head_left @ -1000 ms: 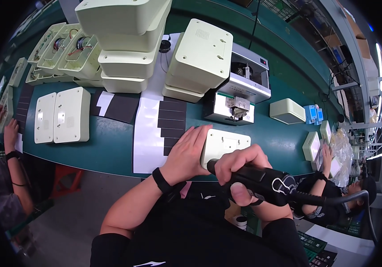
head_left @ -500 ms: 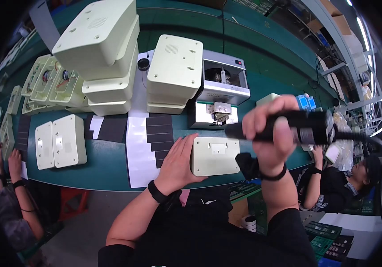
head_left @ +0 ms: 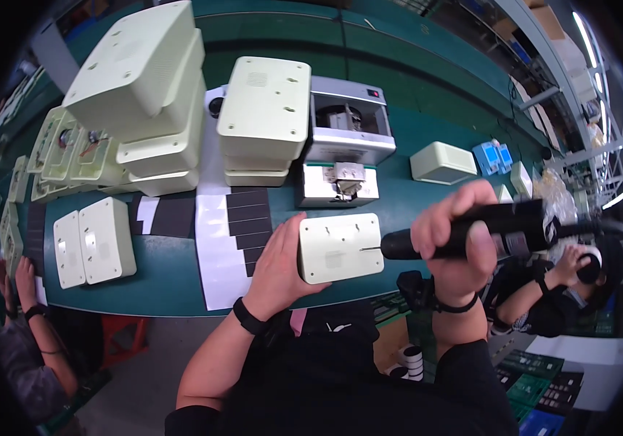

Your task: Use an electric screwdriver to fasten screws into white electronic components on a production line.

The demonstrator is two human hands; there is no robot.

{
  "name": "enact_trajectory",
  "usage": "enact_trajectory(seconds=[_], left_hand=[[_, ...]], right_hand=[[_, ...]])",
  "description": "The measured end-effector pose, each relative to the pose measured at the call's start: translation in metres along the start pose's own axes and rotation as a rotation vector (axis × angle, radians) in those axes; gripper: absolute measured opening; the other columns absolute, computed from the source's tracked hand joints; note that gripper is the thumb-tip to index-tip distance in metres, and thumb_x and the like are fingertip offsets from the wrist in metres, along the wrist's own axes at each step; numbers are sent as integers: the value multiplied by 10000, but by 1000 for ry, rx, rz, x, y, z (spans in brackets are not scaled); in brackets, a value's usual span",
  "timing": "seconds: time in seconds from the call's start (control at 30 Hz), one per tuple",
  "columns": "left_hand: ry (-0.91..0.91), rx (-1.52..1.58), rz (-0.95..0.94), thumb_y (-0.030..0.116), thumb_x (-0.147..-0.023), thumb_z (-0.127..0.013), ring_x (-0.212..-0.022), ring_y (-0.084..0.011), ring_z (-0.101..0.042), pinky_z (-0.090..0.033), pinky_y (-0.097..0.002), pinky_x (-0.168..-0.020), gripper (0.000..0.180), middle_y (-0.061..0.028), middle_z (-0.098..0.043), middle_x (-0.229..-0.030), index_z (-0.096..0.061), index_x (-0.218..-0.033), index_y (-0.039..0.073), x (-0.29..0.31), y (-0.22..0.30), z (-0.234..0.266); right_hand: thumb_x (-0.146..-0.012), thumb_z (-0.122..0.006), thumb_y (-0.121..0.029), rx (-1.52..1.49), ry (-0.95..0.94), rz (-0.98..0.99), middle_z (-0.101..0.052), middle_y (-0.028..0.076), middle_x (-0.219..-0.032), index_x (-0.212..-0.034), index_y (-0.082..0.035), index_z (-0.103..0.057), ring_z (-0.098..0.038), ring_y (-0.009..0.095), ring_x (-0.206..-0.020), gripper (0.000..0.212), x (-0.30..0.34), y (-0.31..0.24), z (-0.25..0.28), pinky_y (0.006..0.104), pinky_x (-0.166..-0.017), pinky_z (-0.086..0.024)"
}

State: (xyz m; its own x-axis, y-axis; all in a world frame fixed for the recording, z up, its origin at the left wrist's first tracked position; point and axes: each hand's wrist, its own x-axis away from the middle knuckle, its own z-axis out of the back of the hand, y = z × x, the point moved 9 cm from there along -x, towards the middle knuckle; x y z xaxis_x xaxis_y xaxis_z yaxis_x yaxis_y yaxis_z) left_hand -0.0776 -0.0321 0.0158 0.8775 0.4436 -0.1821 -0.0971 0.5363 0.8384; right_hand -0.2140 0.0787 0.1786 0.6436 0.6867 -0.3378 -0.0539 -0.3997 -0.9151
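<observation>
My left hand (head_left: pixel 279 265) grips the left end of a cream plastic housing (head_left: pixel 348 261), fingers along its side and thumb at the near edge. The housing lies on the green bench with keyhole slots and corner holes facing up. In my right hand (head_left: pixel 457 240) is a black electric screwdriver (head_left: pixel 504 229), held nearly level with its cable running off to the right. Its thin bit points left over the right part of the housing's face; whether it touches, I cannot tell. A grey screw feeder (head_left: pixel 351 120) stands beyond the housing, with a smaller metal-topped unit (head_left: pixel 339 185) in front of it.
Tall stacks of cream housings (head_left: pixel 264 102) stand at the back left, and two more housings (head_left: pixel 104 240) lie at the left. White paper (head_left: pixel 217 254) and dark foam strips (head_left: pixel 250 218) lie beside my left hand. Co-workers sit on both sides; the right one lifts a round black-and-white thing (head_left: pixel 589 263).
My right hand has brought the screwdriver slightly right and down, so its bit now lies over the housing's face. My left hand stays on the housing. The right co-worker's hand has risen.
</observation>
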Motion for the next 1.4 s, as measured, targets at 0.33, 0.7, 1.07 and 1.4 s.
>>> enact_trajectory(seconds=[0.33,0.7,1.07,1.4], left_hand=[[-4,-56,-33,217,-557,-934,-1260,-388,-503,-431,-427,-1062,1067,-209,-506,-1330,-340,-1413,-17,-3,1,-4],[-27,-76,3,226,-564,-934,-1256,-398,-501,-430,-436,-1061,1061,-224,-490,-1339,-338,-1406,-22,-3,-1,-7],[-54,-70,36,226,-558,-937,-1259,-400,-495,-420,-441,-1070,1060,-220,-491,-1337,-342,-1403,-13,-6,-1,-8],[-39,-63,20,221,-549,-939,-1251,-393,-503,-428,-434,-1060,1055,-213,-503,-1325,-354,-1397,-7,-6,1,-8]], right_hand=[[-857,-685,-381,114,47,-1,-503,54,-687,-995,-71,-398,-497,153,-513,444,40,-13,24,306,-509,-452],[-854,-723,-354,126,31,-72,-504,55,-695,-1000,-73,-395,-505,149,-561,456,52,20,33,295,-528,-446],[-866,-718,-328,47,50,-76,-510,59,-701,-1000,-70,-396,-496,148,-559,434,50,42,45,287,-533,-448],[-850,-680,-108,-17,-32,-76,-569,73,-704,-1028,-37,-405,-520,103,-605,335,48,45,42,278,-594,-486]])
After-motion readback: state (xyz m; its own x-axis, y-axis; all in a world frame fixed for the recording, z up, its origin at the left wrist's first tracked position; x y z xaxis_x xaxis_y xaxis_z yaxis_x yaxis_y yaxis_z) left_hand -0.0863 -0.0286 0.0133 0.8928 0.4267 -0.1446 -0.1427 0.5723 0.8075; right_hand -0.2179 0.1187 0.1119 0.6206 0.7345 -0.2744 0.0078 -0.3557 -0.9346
